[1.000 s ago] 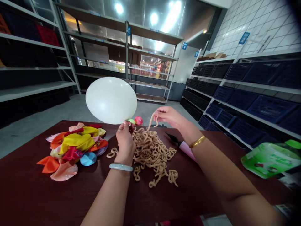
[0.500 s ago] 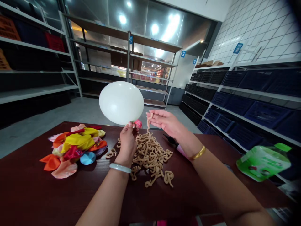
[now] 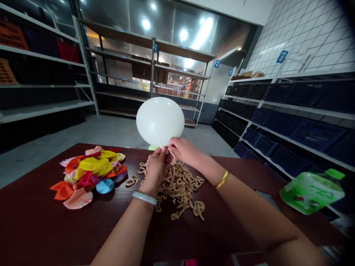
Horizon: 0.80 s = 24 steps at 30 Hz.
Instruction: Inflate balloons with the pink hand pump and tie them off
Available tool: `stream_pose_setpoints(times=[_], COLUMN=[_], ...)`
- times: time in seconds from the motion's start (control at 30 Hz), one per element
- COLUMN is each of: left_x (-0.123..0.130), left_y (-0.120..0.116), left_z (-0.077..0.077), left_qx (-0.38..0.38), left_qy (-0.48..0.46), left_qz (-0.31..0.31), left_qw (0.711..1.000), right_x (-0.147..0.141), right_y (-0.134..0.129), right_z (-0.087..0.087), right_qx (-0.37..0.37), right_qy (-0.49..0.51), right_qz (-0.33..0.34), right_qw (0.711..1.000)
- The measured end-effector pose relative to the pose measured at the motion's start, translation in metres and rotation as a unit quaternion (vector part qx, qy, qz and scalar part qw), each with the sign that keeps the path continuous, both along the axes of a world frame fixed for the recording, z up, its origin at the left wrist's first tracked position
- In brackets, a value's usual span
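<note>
A blown-up white balloon (image 3: 160, 122) hangs past the far edge of the table, its lower end at my fingers. My left hand (image 3: 155, 164), with a pale bangle at the wrist, is pinched closed on the balloon's neck. Fingers of my right hand (image 3: 183, 150), gold bangle on that wrist, are closed on a looped tan rubber band (image 3: 173, 158) right beside the neck. The fingertips of both hands nearly meet, partly hiding neck and band. Below them lies a heap of curly tan rubber bands (image 3: 180, 186).
Limp coloured balloons (image 3: 93, 168) are piled at the left of the dark table (image 3: 55, 232). A green-filled bottle (image 3: 312, 192) stands at the right, near a flat dark object (image 3: 267, 198). Racks with dark blue crates (image 3: 316, 135) line the right side; more shelves stand behind.
My right hand has come left and down with the rubber band to the balloon's neck, its fingers now closed. The balloon and my left hand have shifted right.
</note>
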<state>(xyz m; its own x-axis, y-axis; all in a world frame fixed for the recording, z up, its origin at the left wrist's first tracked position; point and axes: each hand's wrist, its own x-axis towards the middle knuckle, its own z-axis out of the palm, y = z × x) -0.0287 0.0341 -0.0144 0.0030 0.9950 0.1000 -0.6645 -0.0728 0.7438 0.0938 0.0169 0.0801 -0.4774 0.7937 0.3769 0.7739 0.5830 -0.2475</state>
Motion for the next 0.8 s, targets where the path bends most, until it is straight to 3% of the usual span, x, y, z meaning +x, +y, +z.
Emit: stream_pose_setpoints(times=[0.13,0.3,0.5,0.6,0.67,0.73,0.8], left_x=[0.003,0.005,0.008,0.009,0.009,0.01,0.01], left_y=[-0.007,-0.01,-0.006,-0.001,0.001,0.002,0.001], left_z=[0.003,0.003,-0.004,-0.007,-0.009,-0.009,-0.008], left_qx=[-0.04,-0.073,-0.067,-0.028,-0.005,-0.001,-0.004], left_qy=[-0.009,-0.005,-0.026,-0.005,0.013,0.015,0.002], left_qz=[-0.016,0.003,0.021,0.048,0.072,0.087,0.096], left_qw=[0.999,0.997,0.997,0.998,0.997,0.996,0.995], right_x=[-0.001,-0.003,-0.006,-0.006,-0.01,-0.017,-0.026], right_y=[0.001,0.001,0.008,0.013,0.013,0.012,0.01], right_z=[-0.009,-0.019,-0.027,-0.018,-0.007,0.004,0.014], right_qx=[0.063,0.086,0.084,-0.007,-0.132,-0.239,-0.288], right_qy=[-0.088,-0.137,-0.078,0.123,0.263,0.342,0.378], right_qz=[-0.029,-0.031,-0.007,-0.005,0.008,0.033,0.071], right_qw=[0.994,0.986,0.993,0.992,0.956,0.908,0.877])
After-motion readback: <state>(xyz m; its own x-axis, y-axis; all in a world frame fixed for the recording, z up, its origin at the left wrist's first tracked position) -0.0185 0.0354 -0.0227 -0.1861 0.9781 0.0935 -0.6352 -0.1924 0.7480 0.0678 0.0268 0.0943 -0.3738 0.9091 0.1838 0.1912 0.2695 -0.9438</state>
